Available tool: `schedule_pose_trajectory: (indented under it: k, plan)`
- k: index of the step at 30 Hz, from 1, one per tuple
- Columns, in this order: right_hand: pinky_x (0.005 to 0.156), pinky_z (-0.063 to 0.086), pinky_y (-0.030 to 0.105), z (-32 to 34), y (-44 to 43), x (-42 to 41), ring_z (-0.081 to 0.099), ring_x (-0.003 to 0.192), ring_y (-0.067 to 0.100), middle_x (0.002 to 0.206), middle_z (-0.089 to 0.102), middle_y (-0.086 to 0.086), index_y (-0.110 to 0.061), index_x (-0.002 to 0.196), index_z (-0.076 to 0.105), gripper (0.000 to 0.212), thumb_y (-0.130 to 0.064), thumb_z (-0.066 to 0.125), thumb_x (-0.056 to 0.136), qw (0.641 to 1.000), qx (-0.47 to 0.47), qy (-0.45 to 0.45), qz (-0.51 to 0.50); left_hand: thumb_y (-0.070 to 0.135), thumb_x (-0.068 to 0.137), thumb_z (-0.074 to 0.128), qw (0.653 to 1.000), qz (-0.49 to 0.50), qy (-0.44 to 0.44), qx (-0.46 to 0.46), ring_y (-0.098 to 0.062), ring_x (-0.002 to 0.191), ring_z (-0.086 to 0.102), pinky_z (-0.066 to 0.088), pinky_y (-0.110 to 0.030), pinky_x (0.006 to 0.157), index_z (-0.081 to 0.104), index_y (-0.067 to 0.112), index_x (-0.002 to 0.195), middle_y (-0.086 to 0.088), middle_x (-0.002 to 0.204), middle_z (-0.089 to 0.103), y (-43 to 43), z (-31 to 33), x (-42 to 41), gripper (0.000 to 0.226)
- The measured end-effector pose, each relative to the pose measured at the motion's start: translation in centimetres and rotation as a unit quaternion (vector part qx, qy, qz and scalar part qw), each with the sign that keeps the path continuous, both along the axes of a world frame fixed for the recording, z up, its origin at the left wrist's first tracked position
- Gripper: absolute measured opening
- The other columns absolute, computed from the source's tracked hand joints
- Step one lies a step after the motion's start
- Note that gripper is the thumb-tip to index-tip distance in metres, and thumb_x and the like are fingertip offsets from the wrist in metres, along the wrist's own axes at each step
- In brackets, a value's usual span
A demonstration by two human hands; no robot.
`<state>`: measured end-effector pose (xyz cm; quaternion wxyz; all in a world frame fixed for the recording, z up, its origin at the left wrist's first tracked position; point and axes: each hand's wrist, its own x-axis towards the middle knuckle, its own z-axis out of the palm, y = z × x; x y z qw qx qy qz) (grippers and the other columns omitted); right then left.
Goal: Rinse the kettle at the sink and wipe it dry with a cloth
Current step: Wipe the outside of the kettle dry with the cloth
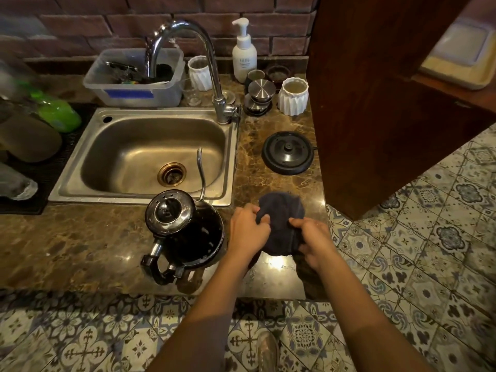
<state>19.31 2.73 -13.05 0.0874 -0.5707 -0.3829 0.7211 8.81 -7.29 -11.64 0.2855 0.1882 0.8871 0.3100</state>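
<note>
The person holds a dark cloth (281,224) in both hands above the counter (67,237), close to its front right corner. The left hand (248,229) grips the cloth's left side with curled fingers. The right hand (312,241) pinches the right side between thumb and fingers. The cloth bunches between them, with its rounded upper part spread toward the back.

The kettle (188,237), black with a shiny metal lid, stands on the counter's front strip just left of the left hand, between the sink (134,146) and the front edge. Its thin curved spout reaches back over the sink's front rim, and its handle points toward the front edge. Neither hand touches it.

The kettle's round black base (287,152) sits on the counter to the right of the sink, near the right edge. A chrome faucet (188,49) rises at the sink's back right corner. Along the back edge stand a clear plastic tub (128,89), a white pump bottle (244,53) and a white ribbed cup (293,96).
</note>
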Motion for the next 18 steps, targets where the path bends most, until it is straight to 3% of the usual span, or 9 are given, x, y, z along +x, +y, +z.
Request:
schedule_pose_trajectory:
  k: [4, 7, 8, 10, 12, 15, 18]
  plan:
    - [0.068, 0.062, 0.034, 0.3, 0.8, 2.4, 0.079, 0.083, 0.022, 0.092, 0.082, 0.008, -0.008, 0.115, 0.070, 0.021, -0.007, 0.059, 0.098, 0.988, -0.073, 0.129, -0.037, 0.028, 0.093, 0.061, 0.984, 0.045, -0.125, 0.122, -0.022, 0.101, 0.065, 0.053, -0.047, 0.094, 0.060, 0.024, 0.100, -0.002, 0.106, 0.068, 0.2, 3.5, 0.3, 0.009]
    - [0.106, 0.051, 0.050, 0.4, 0.6, 3.5, 0.071, 0.115, 0.033, 0.124, 0.075, 0.018, -0.007, 0.137, 0.064, 0.044, -0.025, 0.061, 0.097, 0.960, -0.147, 0.224, -0.079, 0.016, 0.096, 0.060, 0.950, 0.051, -0.227, 0.207, -0.020, 0.097, 0.068, 0.054, -0.036, 0.082, 0.060, 0.019, 0.100, -0.005, 0.102, 0.071, 0.4, 6.9, 1.1, 0.005]
    - [0.113, 0.045, 0.053, 0.4, 0.4, 3.8, 0.066, 0.124, 0.037, 0.134, 0.069, 0.020, -0.007, 0.140, 0.063, 0.051, -0.035, 0.060, 0.097, 0.949, -0.171, 0.252, -0.086, 0.013, 0.097, 0.059, 0.937, 0.054, -0.261, 0.228, -0.019, 0.094, 0.069, 0.052, -0.033, 0.075, 0.060, 0.018, 0.100, -0.005, 0.100, 0.071, 0.3, 7.8, 1.3, 0.006]
    - [0.109, 0.050, 0.054, 0.7, -0.3, 4.1, 0.065, 0.127, 0.039, 0.141, 0.065, 0.023, -0.005, 0.138, 0.065, 0.065, -0.053, 0.055, 0.096, 0.924, -0.215, 0.303, -0.087, 0.011, 0.097, 0.059, 0.913, 0.060, -0.313, 0.253, -0.019, 0.091, 0.070, 0.049, -0.031, 0.070, 0.061, 0.019, 0.100, -0.004, 0.098, 0.072, 0.0, 9.0, 1.6, 0.009]
    - [0.095, 0.060, 0.053, 1.2, -1.2, 3.9, 0.071, 0.119, 0.038, 0.139, 0.066, 0.023, -0.006, 0.135, 0.067, 0.071, -0.061, 0.052, 0.092, 0.905, -0.233, 0.346, -0.087, 0.010, 0.096, 0.059, 0.897, 0.059, -0.347, 0.268, -0.022, 0.094, 0.070, 0.049, -0.035, 0.074, 0.063, 0.020, 0.098, -0.003, 0.097, 0.073, -0.3, 9.5, 1.5, 0.010]
    - [0.089, 0.063, 0.052, 1.7, -2.4, 3.7, 0.073, 0.113, 0.037, 0.134, 0.070, 0.022, -0.006, 0.125, 0.075, 0.061, -0.053, 0.053, 0.092, 0.896, -0.222, 0.373, -0.096, 0.011, 0.096, 0.060, 0.912, 0.064, -0.322, 0.246, -0.021, 0.094, 0.069, 0.049, -0.035, 0.076, 0.064, 0.017, 0.101, -0.002, 0.097, 0.073, -0.8, 9.4, 1.1, 0.009]
    - [0.102, 0.057, 0.053, 2.0, -2.6, 4.1, 0.068, 0.123, 0.038, 0.141, 0.064, 0.023, -0.002, 0.130, 0.070, 0.057, -0.045, 0.052, 0.098, 0.896, -0.223, 0.376, -0.081, 0.012, 0.096, 0.061, 0.953, 0.064, -0.222, 0.197, -0.019, 0.097, 0.072, 0.057, -0.037, 0.084, 0.064, 0.018, 0.110, 0.001, 0.097, 0.076, -1.6, 8.3, 0.3, 0.015]
